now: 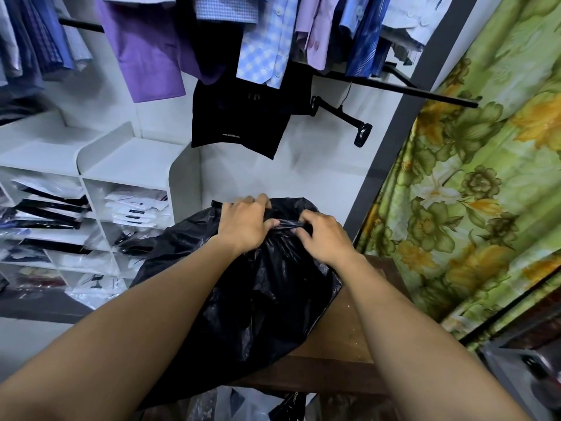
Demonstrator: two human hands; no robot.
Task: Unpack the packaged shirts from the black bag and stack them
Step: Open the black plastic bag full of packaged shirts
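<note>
Head cam looks straight down both forearms at the black bag (261,287), which sits slumped on a dark wooden table (349,338) right up against the white wall. Looks like we're at the very start: the bag's still bunched closed at the top and no packaged shirts are out yet. Left hand (243,224) has its fingers curled into the gathered plastic, and right hand (321,238) is pinching the twisted neck just beside it, so I'd guess they're working the knot loose. Next move probably needs picking that twist apart without ripping it, since the plastic is thin, glossy and crinkly, all folds and wrinkles. Off to the left, white cubby shelves (121,165) hold flat shirts in clear, shiny wrappers, and a flowery green curtain (473,189) hangs on the right.
</note>
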